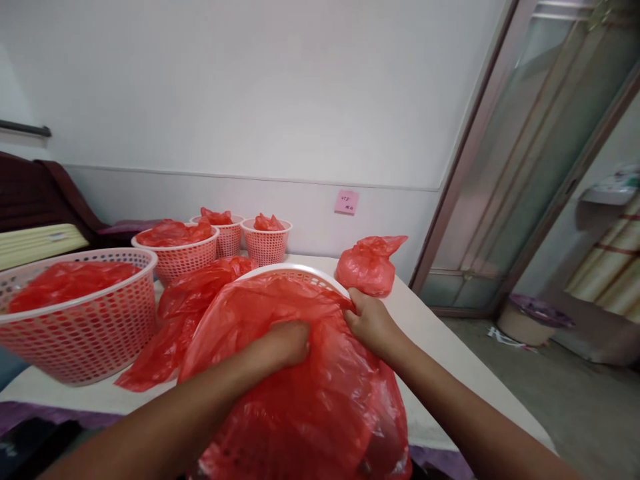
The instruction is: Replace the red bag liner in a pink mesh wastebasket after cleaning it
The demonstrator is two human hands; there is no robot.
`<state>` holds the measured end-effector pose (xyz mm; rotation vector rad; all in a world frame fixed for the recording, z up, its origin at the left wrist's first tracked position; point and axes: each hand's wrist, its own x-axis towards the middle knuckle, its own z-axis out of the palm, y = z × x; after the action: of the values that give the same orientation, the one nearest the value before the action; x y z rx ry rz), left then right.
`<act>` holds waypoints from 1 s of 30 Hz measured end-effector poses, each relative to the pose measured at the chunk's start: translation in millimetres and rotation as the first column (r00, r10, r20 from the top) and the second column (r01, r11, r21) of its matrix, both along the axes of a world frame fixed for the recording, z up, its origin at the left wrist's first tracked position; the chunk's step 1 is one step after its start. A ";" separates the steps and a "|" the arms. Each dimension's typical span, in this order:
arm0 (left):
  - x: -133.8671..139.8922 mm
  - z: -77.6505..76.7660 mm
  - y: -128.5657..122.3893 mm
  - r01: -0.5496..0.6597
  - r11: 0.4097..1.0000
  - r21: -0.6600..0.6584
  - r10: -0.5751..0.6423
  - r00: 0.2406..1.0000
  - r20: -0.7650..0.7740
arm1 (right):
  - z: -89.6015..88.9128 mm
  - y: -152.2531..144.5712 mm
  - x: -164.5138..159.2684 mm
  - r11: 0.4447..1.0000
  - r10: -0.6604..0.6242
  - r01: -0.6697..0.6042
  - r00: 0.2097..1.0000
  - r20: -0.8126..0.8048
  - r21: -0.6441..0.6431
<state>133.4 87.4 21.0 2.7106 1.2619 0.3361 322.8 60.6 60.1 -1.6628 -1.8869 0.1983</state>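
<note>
A red plastic bag (305,393) lies spread over and into a white plastic basket (295,268) in front of me, hiding most of it. Only the basket's far rim shows bare. My left hand (291,342) is closed, pressed into the bag over the basket's middle. Whether it pinches a fold of film is hidden. At the right rim, my right hand (367,319) grips the bag's edge, with the thumb close to the rim. Left of the basket lies another crumpled red bag (185,313).
Perforated baskets with red bags inside stand at left: a large one (85,327), a medium one (183,259) and two small ones (266,243) by the wall. A bunched red bag (367,267) sits on the white table (425,360). Beyond its right edge, a bin (527,320) stands on the floor.
</note>
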 end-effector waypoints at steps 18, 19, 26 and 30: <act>-58.9 82.1 5.8 0.011 0.801 0.598 -0.059 0.996 0.061 | -3.4 2.2 2.9 1.000 0.011 -0.011 1.000 0.017 0.018; -58.9 82.6 8.0 0.001 0.816 0.579 -0.101 0.985 0.140 | -3.8 1.8 2.5 1.000 0.018 -0.018 1.000 0.018 0.022; -59.8 82.7 21.8 -0.160 0.849 0.503 -0.101 0.886 0.453 | -3.8 -1.6 -5.3 0.998 0.050 -0.051 0.998 0.036 0.024; -61.2 75.9 4.8 -0.066 0.768 0.637 -0.128 0.959 0.254 | -4.1 0.5 -5.1 0.999 0.022 -0.024 0.998 0.065 0.038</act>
<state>72.3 92.2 96.9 3.0301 1.1662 1.3306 317.7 61.1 56.0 -1.6404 -1.9457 0.1179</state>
